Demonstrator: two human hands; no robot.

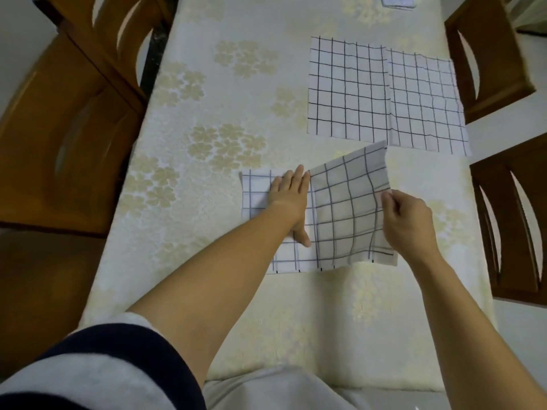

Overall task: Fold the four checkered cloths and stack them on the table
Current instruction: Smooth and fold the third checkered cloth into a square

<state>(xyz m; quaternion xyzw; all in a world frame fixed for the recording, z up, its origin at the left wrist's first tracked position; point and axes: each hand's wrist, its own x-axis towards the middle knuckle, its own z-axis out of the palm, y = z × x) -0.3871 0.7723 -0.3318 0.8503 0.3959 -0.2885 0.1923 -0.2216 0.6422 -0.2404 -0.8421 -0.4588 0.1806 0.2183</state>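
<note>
Brown wooden chairs stand on both sides of your table with the cream flowery cover. Far off on your right, a white checkered sheet lies flat; you cannot tell if it is one piece or two. The white cloth with dark lines sits in front of you. Your left hand presses flat on it, fingers straight. Your right hand pinches its right edge, and that half is lifted and wavy.

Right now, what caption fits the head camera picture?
Left hand presses a checkered cloth flat while right hand pinches its raised half.
</note>
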